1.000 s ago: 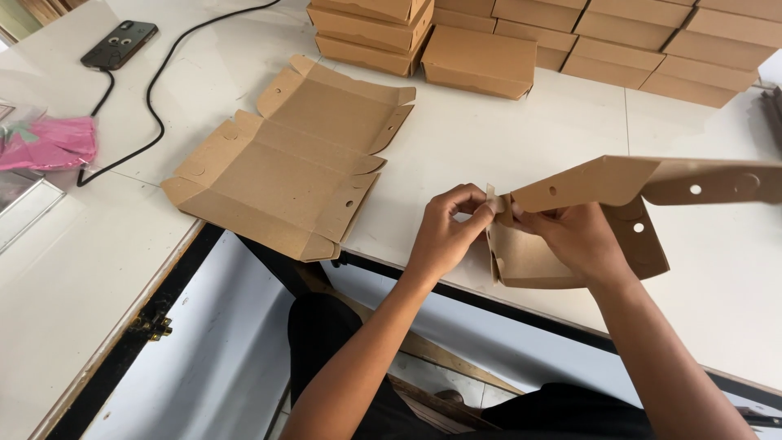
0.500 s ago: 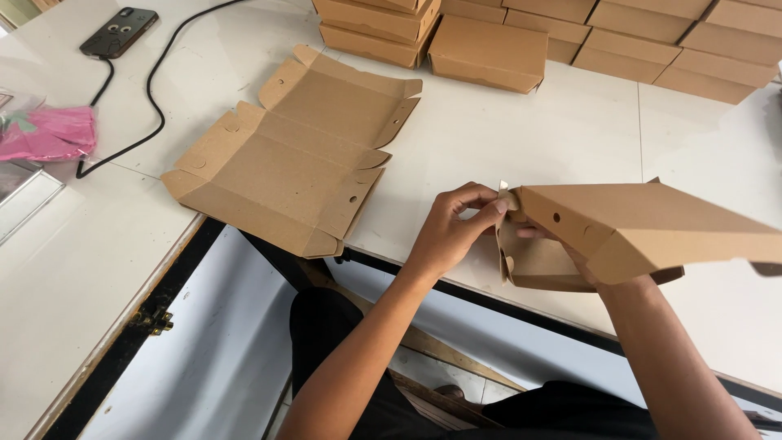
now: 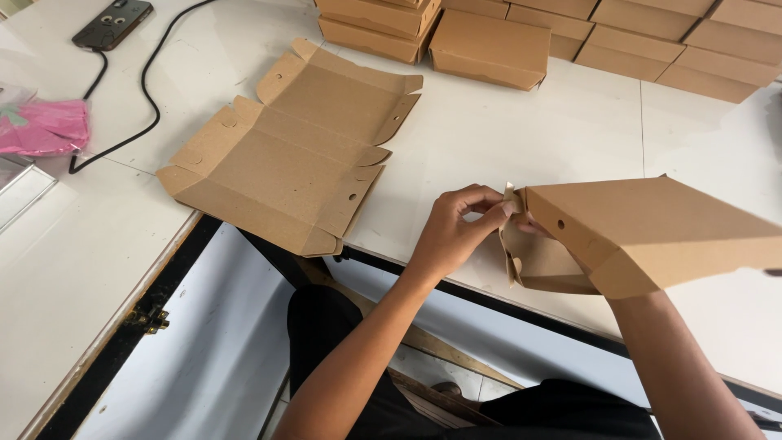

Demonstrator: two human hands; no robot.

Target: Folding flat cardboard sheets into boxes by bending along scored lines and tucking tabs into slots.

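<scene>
I hold a brown cardboard box (image 3: 652, 232), partly folded, above the white table's (image 3: 538, 138) near edge. My left hand (image 3: 456, 232) pinches a small corner flap at the box's left end between thumb and fingers. My right hand (image 3: 533, 226) is mostly hidden behind the folded-over lid; only its fingers show at the same corner, gripping the box. The lid panel leans toward me and covers the box's inside.
A stack of flat unfolded box blanks (image 3: 301, 147) lies to the left on the table. Finished brown boxes (image 3: 489, 45) are stacked along the far edge. A phone (image 3: 112, 22) with a black cable (image 3: 147, 90) and a pink packet (image 3: 45, 126) lie far left.
The box's lid panel has swung down from raised and open to folded over the base. Both hands stayed at the left corner flap.
</scene>
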